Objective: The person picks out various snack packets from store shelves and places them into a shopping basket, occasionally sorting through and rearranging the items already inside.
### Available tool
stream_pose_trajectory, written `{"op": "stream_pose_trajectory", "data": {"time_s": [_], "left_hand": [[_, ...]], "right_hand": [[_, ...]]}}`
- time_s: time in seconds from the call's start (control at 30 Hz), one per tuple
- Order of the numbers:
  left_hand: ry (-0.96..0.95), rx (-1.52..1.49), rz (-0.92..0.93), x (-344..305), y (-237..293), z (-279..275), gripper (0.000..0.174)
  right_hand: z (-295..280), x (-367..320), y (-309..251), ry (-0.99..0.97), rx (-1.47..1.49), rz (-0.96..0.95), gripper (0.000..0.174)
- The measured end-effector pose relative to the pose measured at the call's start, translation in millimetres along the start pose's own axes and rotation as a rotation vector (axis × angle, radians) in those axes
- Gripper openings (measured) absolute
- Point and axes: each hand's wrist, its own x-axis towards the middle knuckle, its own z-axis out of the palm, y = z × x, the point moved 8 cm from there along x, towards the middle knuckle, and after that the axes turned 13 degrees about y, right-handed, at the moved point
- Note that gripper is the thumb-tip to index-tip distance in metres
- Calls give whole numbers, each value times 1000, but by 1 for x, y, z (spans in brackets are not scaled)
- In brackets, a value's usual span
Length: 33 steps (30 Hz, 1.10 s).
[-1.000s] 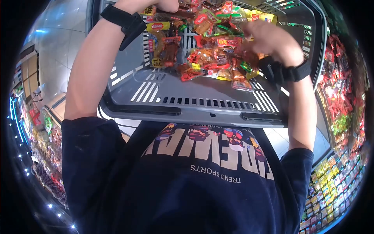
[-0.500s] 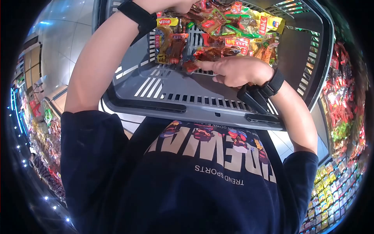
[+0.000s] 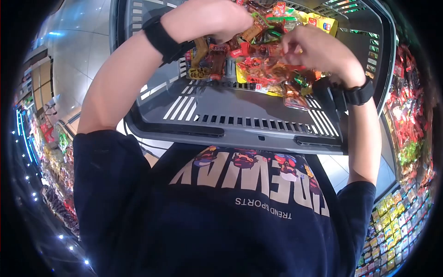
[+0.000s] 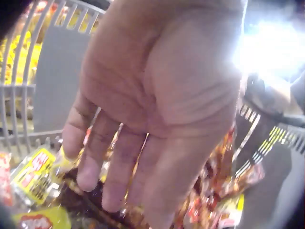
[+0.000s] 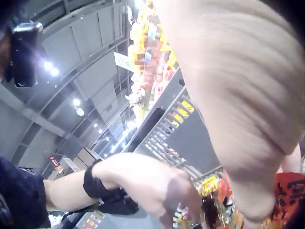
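Gray shopping basket [image 3: 221, 106] holds a heap of shiny snack packets [image 3: 263, 69], mostly red and brown. My left hand [image 3: 212, 21] reaches over the far left of the heap; its fingers [image 4: 114, 191] point down close over dark packets in the left wrist view, largely straight. Over the right part of the heap, my right hand [image 3: 320, 51] has bent fingers, with red packets below. A red packet with dark lettering [image 5: 288, 195] shows beside its thumb in the right wrist view; I cannot tell whether the hand grips it.
Yellow packets [image 3: 323, 23] lie at the basket's far right. Shelves of hanging red packets [image 3: 406, 115] stand to the right, with rows of small packs [image 3: 392, 226] below. Tiled floor [image 3: 87, 46] lies left. The basket's near rim [image 3: 258, 141] is close to my shirt.
My right hand first swept left over the near packets, then moved back right and away from me. My left hand has come further into view, right and nearer, over the heap.
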Motion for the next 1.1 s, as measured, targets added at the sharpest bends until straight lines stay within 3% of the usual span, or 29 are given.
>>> {"op": "stream_pose_trajectory", "data": {"time_s": [0.03,0.07,0.13,0.2,0.27,0.47,0.5,0.57,0.6,0.67,0.73,0.77,0.8,0.87,0.97,1.1], "left_hand": [[-167,42,-163,-8,-24,31,17],[-165,44,-163,-3,-30,49,17],[-827,364,-328,-19,-45,95,35],[-813,286,-302,-19,-45,100,27],[-647,254,-278,-18,-55,109,24],[-702,215,-296,-23,-57,145,22],[-628,183,-306,-20,-57,142,27],[-659,115,-313,-11,-46,119,29],[-687,44,-322,-6,-43,110,32],[-625,78,-289,7,-44,81,41],[-367,109,-313,30,-26,12,37],[-352,132,-304,30,-22,-4,37],[-282,72,-352,31,-23,-24,30],[-134,-30,-385,30,-37,-50,11],[238,-244,-41,31,-31,-82,11],[385,-304,-67,33,-36,-96,11]], "right_hand": [[-6,-1,1,-18,-22,61,11],[-13,-3,2,-35,-46,123,12],[-21,-4,7,19,-78,69,12],[-27,-5,8,76,-106,16,13],[-29,-6,10,89,-135,20,12],[-29,-8,18,49,-154,117,16],[-30,-8,21,55,-153,118,16],[-37,-8,10,172,-136,-117,24],[-42,-9,3,186,-138,-111,24],[-58,-12,7,219,45,203,35],[-74,-15,12,312,-5,152,32],[-75,-15,18,239,20,210,27],[-77,-15,24,168,43,263,21],[-92,-18,24,308,163,203,12],[-105,-18,22,344,305,199,11],[-99,-14,23,398,588,175,13]]}}
